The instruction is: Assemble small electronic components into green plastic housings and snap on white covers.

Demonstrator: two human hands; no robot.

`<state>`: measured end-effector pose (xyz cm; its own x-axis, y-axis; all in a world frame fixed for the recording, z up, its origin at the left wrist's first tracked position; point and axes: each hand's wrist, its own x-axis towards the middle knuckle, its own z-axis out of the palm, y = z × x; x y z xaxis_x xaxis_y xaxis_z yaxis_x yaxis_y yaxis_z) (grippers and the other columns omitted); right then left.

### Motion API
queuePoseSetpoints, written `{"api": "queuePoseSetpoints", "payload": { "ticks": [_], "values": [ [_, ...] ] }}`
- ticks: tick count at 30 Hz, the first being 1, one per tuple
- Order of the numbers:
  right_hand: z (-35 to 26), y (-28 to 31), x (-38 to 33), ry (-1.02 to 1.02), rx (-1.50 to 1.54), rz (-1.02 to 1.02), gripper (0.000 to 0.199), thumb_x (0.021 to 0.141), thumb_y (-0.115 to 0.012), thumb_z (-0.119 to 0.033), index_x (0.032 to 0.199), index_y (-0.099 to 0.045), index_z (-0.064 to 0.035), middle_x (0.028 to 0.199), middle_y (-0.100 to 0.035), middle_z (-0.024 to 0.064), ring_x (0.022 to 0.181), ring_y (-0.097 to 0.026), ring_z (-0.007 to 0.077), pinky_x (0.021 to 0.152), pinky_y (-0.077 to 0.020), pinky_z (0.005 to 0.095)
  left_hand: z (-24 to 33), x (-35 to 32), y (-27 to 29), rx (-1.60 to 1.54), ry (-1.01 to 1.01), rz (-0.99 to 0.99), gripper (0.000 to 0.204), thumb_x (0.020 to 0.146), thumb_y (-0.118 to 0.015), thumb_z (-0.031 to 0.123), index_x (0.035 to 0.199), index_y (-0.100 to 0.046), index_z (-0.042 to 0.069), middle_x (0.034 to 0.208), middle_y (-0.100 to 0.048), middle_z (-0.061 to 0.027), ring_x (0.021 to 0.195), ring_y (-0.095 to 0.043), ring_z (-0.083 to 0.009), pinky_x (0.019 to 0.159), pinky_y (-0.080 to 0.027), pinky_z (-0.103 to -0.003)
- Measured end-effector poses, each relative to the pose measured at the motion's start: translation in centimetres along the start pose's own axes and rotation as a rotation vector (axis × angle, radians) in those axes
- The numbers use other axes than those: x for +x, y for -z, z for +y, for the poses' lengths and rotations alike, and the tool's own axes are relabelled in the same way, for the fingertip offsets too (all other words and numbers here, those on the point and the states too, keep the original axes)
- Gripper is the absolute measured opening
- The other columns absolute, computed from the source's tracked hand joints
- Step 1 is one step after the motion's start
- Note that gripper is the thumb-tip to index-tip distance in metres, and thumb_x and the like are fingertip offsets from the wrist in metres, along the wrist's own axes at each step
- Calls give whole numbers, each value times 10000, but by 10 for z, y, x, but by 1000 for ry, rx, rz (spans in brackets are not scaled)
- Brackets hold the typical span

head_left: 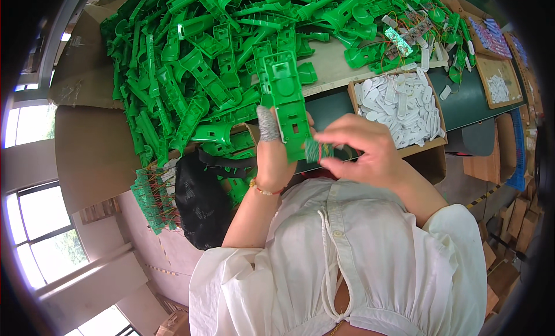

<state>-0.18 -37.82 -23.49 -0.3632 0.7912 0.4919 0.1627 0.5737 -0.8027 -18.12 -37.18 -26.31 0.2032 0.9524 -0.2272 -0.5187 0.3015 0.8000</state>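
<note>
My left hand (274, 157) is closed around a long green plastic housing half (284, 84), its hollow inner side with ribs and cutouts facing up. Grey tape wraps the left thumb, which lies along the housing's edge. Beside the housing's lower end, my right hand (364, 148) pinches a small green circuit board (316, 151) between thumb and fingers. The board is slightly blurred, and whether it touches the housing I cannot tell. A large heap of green plastic housing parts (202, 64) lies just beyond both hands.
Right of my hands stands a cardboard box (399, 148) of white plastic pieces (399, 108). Wired boards (399, 41) lie at the heap's right. A black mesh bag (202, 203) hangs at left, beside stacked green circuit boards (147, 200). Another tray (500, 82) sits far right.
</note>
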Motion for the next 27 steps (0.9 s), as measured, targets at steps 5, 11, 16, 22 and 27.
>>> {"api": "queuePoseSetpoints", "payload": {
  "ticks": [5, 11, 16, 22, 27],
  "values": [
    [-1, -11, 3, 116, -306, 58, 347, 604, -725, -37, 936, -625, -26, 863, -519, 54, 744, -527, 206, 615, -458, 285, 1, -7, -22, 37, -159, -14, 458, 960, -314, 425, 1154, -462, 38, 1014, -585, -126, 895, -584, -200, 790, -478, -331],
    [-6, -16, 5, 224, -543, 144, 398, 584, -716, 12, 970, -626, -16, 878, -519, 60, 727, -522, 214, 607, -448, 310, -1, -11, -22, -38, -81, -40, 390, 963, -347, 366, 1219, -450, 90, 1120, -552, -52, 1012, -530, -194, 866, -433, -349],
    [-9, -16, 5, 267, -638, 123, 369, 579, -701, 17, 940, -629, -3, 869, -507, 63, 725, -518, 214, 597, -444, 306, -7, -12, -13, 16, -99, -134, 362, 961, -366, 332, 1210, -458, 86, 1129, -547, -42, 1034, -520, -188, 890, -427, -352],
    [-4, -16, 3, 277, -692, 97, 341, 572, -699, 5, 903, -622, 29, 872, -493, 69, 719, -509, 213, 590, -440, 304, -10, -13, -19, 25, -56, -79, 315, 955, -393, 266, 1197, -471, 81, 1140, -540, -36, 1053, -513, -183, 903, -421, -351],
    [-9, -15, 3, 213, -730, 20, 336, 569, -696, -1, 893, -616, 36, 847, -475, 68, 716, -492, 215, 593, -438, 307, -10, -15, -26, 40, -28, -15, 341, 958, -358, 228, 1226, -439, 34, 1103, -546, -59, 972, -548, -156, 851, -446, -294]
  ]
}}
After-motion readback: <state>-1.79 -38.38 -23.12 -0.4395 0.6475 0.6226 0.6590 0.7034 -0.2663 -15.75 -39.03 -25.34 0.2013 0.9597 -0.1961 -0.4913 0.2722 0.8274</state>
